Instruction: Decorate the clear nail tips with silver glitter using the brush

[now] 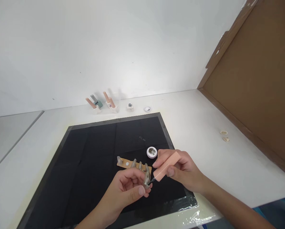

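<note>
At six o'clock on the black mat [90, 152], the left hand [127, 187] pinches a grey nail tip [146, 179] on the tan strip [133, 164]. Toward four o'clock, the right hand [180, 168] closes on a peach brush cap [166, 166]; coating looks underway, so bristles need steadiness. An open jar [152, 152] sits beyond.

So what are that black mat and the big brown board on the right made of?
The black mat looks like soft matte fabric or foam: it gives no shine, and glossy tape edges it. The brown board looks like raw cardboard or fibreboard, dull and flat with a torn, paler rim. Neither can be told for certain.
</note>
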`<control>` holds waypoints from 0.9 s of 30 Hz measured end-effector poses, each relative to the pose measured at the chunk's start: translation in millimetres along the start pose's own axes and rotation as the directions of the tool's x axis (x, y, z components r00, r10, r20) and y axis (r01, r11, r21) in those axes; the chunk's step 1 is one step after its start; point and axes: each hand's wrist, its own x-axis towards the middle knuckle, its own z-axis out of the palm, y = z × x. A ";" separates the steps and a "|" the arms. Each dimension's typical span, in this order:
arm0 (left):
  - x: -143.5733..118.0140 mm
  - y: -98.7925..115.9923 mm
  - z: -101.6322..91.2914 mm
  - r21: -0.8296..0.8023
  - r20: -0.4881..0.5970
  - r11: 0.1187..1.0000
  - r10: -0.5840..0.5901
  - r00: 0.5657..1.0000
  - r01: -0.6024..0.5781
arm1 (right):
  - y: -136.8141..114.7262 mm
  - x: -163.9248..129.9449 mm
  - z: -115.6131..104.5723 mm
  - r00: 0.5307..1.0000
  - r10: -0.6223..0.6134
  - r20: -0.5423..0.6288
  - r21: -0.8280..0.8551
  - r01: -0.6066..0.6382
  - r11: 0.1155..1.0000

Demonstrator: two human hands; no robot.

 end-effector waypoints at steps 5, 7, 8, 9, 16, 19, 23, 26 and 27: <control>-1.4 -1.3 0.1 0.006 0.000 1.000 0.005 1.000 -0.005 | -3.0 1.4 1.7 0.998 0.042 -0.038 0.053 -0.040 0.998; -1.5 -1.9 -0.1 0.007 -0.004 1.000 0.007 1.000 -0.007 | -3.6 1.7 2.4 0.998 0.050 -0.044 0.049 -0.048 0.998; -1.3 -2.1 -0.2 0.011 -0.007 1.000 0.009 1.000 -0.009 | -3.4 1.5 2.4 0.998 0.049 -0.048 0.037 -0.047 0.998; -1.0 -2.3 -0.3 0.019 -0.011 1.000 0.014 1.000 -0.013 | -2.7 1.1 2.2 0.998 0.046 -0.053 0.018 -0.046 0.999; -0.2 -3.1 1.8 0.088 0.016 0.994 0.063 0.998 -0.064 | -0.6 -3.4 -5.7 0.989 -0.003 -0.147 -0.148 -0.019 0.989; 0.0 -3.0 3.1 0.082 0.014 0.994 0.072 0.997 -0.073 | -7.9 -3.0 -4.9 0.997 0.048 -0.065 -0.261 -0.063 0.963; 0.8 -3.2 3.5 0.089 0.020 0.991 0.096 0.995 -0.098 | -11.5 -4.0 1.9 0.992 0.026 0.124 -0.322 0.016 0.947; 0.9 -3.8 3.3 0.117 0.019 0.986 0.117 0.993 -0.118 | -7.0 -5.3 6.4 0.985 0.029 0.172 -0.337 0.031 0.941; 0.8 -4.0 3.4 0.129 0.018 0.984 0.119 0.993 -0.120 | -5.4 -5.5 7.3 0.985 0.035 0.167 -0.351 0.027 0.936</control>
